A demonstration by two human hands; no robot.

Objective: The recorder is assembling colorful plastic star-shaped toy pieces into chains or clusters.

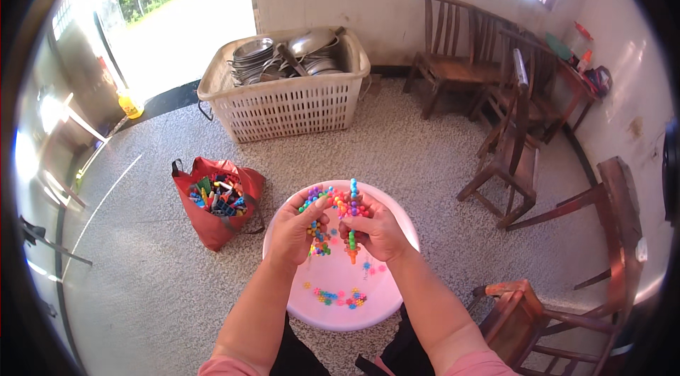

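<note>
Both my hands are raised over a pink plastic basin (301,305), close together. My left hand (292,233) is closed around a cluster of joined multicoloured plastic beads (316,234), which hangs down below the fingers. In my right hand (386,231) is another piece of joined beads (353,207), with a blue end sticking up and a green and orange end pointing down. The two bead pieces come close at the fingertips; whether they are linked I cannot tell. Several loose flower-shaped beads (340,298) lie on the basin floor.
Left of the basin stands a red bag (205,224) full of small colourful toy pieces. Beyond it is a white slatted crate (290,110) with metal pans and bowls. Wooden chairs (460,64) line the right side, one stool (513,312) near my right arm. An open doorway is at upper left.
</note>
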